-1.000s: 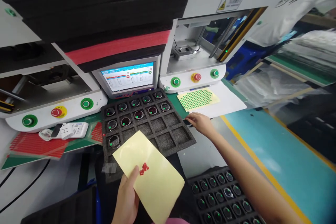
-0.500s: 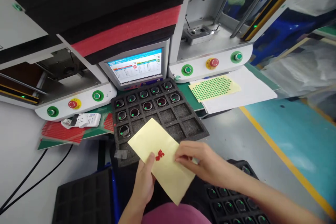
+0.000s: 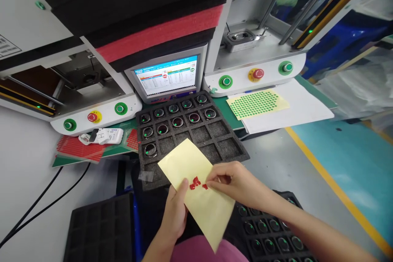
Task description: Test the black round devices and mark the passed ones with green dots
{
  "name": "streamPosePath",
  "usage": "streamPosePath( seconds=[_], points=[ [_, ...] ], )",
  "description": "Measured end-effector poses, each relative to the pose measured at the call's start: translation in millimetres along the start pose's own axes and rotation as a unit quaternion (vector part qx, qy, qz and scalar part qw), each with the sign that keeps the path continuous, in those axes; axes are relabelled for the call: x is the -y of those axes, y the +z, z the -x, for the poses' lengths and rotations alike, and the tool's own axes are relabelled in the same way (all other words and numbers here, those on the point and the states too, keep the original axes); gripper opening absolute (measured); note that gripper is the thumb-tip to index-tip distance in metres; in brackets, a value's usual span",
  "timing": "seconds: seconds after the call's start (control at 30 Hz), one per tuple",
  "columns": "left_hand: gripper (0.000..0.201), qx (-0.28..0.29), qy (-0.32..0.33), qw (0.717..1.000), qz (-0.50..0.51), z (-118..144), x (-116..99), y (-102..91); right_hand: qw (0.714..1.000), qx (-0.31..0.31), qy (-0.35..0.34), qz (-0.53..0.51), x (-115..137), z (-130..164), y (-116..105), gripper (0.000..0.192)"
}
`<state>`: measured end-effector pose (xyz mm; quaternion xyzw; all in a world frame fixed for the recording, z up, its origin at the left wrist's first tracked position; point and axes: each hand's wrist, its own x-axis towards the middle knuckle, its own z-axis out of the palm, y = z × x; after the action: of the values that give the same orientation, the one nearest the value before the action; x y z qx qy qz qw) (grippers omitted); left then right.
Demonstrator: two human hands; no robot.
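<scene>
A pale yellow paper sheet (image 3: 196, 204) is tilted in front of me, with my left hand (image 3: 175, 211) closed on its left edge, thumb on top. A cluster of small red sticker-like bits (image 3: 195, 183) lies near its middle. Over the sheet's right side, my right hand (image 3: 230, 178) is closed in a pinch. One separate red bit (image 3: 205, 186) shows right at its fingertips; whether the fingers grip it or anything else is hidden. Behind the sheet stands a black foam tray (image 3: 229, 147) with several round, dark, glass-faced parts (image 3: 178, 122) bearing green dots.
A monitor (image 3: 168, 75) stands between two machines with green buttons (image 3: 226, 82) and red emergency stops (image 3: 258, 74). A green-dot sticker sheet (image 3: 256, 104) lies right, red sticker sheets (image 3: 81, 149) and a white device (image 3: 107, 135) left. More foam trays sit low left (image 3: 100, 229) and right.
A red bit now shows apart from the cluster, at my right fingertips. The view has shifted slightly, and my left hand still holds the paper sheet.
</scene>
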<state>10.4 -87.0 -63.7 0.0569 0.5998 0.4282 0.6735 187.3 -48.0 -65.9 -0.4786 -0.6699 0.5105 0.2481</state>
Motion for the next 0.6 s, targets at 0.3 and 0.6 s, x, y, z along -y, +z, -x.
streamPosePath(
  seconds=[0.3,0.6],
  points=[
    [0.05,-0.014,-0.006,1.0,-0.027,1.3,-1.1,-1.9,0.964,-0.079,0.107,-0.231,-24.9,-0.1,-3.3,0.042],
    [0.052,0.026,0.008,0.993,-0.111,1.4,-8.0,-9.5,0.875,0.113,0.156,-0.444,-27.7,3.0,16.6,0.052]
  ],
)
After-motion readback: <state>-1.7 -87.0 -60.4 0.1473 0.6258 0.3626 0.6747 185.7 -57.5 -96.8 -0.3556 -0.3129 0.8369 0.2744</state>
